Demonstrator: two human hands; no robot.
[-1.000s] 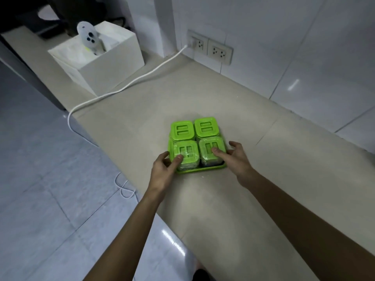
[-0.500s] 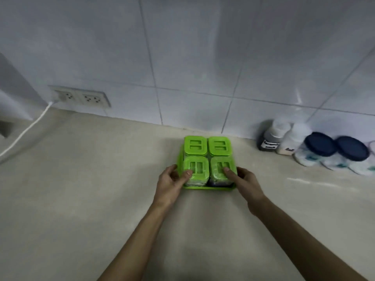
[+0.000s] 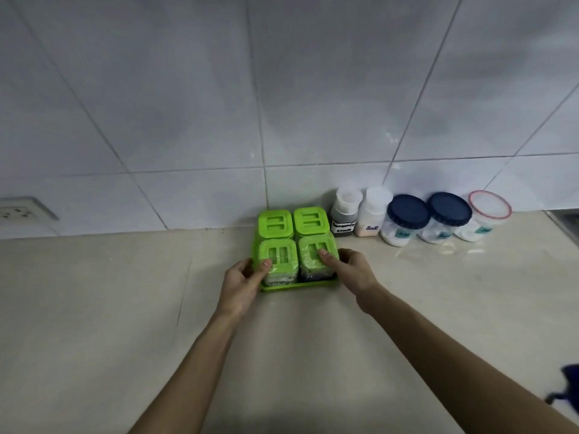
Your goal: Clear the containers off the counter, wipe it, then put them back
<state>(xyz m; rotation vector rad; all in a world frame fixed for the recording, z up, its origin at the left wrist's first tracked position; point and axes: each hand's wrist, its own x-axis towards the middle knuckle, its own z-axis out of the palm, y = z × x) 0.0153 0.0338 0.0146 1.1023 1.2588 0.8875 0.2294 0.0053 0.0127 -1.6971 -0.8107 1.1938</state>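
A green tray (image 3: 297,286) holding several square green-lidded jars (image 3: 275,223) rests on the beige counter (image 3: 125,308), near the tiled wall. My left hand (image 3: 242,281) grips the tray's left front corner, thumb on the front-left jar's lid. My right hand (image 3: 351,270) holds the tray's right side, its thumb pressed on the front-right jar's lid. Just right of the tray, along the wall, stand a dark seasoning bottle (image 3: 344,214), a salt bottle (image 3: 372,216), two blue-lidded jars (image 3: 404,220) and a red-rimmed tub (image 3: 484,217).
A wall socket (image 3: 22,211) sits at the far left above the counter. A dark blue object (image 3: 567,389) shows at the right edge of the frame. A sink edge (image 3: 568,220) appears at the far right.
The tray with its jars has travelled in both hands from the counter's left part to the wall beside the row of bottles. The view has turned toward the wall.
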